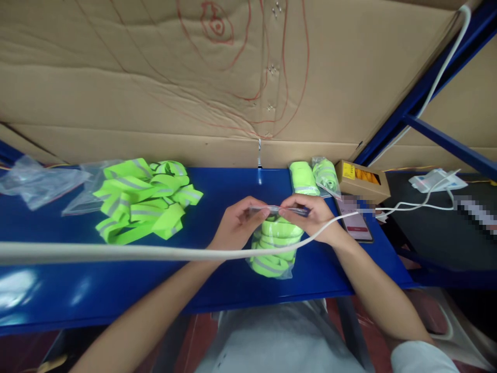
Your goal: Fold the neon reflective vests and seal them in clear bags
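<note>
A clear plastic bag (276, 254) with rolled neon-yellow reflective straps inside rests on the blue table in front of me. My left hand (241, 221) pinches the left part of the bag's top edge between thumb and fingers. On the right part of the same edge, my right hand (310, 215) pinches too, with the two thumbs close together. To the left lies a loose heap of neon-yellow reflective straps (142, 199). Beyond my right hand are a bagged strap bundle (304, 177) and another bundle (326, 173).
Clear plastic bags (42, 181) lie at the table's left. A phone (355, 225) and an open cardboard box (363, 181) with orange contents are at right. A white cable (155, 253) crosses the view in front of the bag. A cardboard wall (155, 103) stands behind the table.
</note>
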Available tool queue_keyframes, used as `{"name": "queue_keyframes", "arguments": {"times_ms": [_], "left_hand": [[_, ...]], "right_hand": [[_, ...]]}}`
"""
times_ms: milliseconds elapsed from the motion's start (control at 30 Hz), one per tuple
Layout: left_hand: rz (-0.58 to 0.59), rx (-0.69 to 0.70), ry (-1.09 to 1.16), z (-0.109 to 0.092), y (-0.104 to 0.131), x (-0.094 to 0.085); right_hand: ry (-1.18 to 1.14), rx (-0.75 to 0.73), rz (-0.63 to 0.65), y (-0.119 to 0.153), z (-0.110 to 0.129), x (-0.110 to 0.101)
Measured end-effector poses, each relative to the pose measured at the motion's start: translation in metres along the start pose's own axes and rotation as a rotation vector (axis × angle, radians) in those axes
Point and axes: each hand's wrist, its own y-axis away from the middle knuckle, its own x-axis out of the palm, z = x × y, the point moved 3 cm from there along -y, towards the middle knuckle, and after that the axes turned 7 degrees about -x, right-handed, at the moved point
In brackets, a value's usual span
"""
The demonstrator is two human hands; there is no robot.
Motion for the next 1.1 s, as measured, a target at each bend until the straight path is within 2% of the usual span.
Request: {"name": "queue_keyframes", "arguments": {"times_ms": [100,233,533,700,867,1100], "left_hand": [[0.02,-0.032,0.041,0.002,-0.001,0.001],[-0.009,-0.041,0.026,0.002,0.0,0.001],[-0.044,-0.022,-0.037,0.002,0.007,0.006],[-0.001,-0.069,-0.04,0.006,0.001,0.005],[-0.021,-0.096,0.048,0.01,-0.003,0.002],[-0.065,-0.055,-0.036,0.011,-0.004,-0.004]], "right_hand": [[0.008,0.014,-0.001,-0.001,-0.003,-0.003],[0.103,0.005,0.053,-0.001,-0.001,-0.007],[0.161,-0.038,0.125,0.001,-0.003,0.0],[0.124,-0.06,0.067,0.001,-0.007,0.0],[0.064,-0.048,0.1,-0.001,-0.011,-0.004],[0.192,-0.074,0.09,-0.004,-0.011,-0.008]]}}
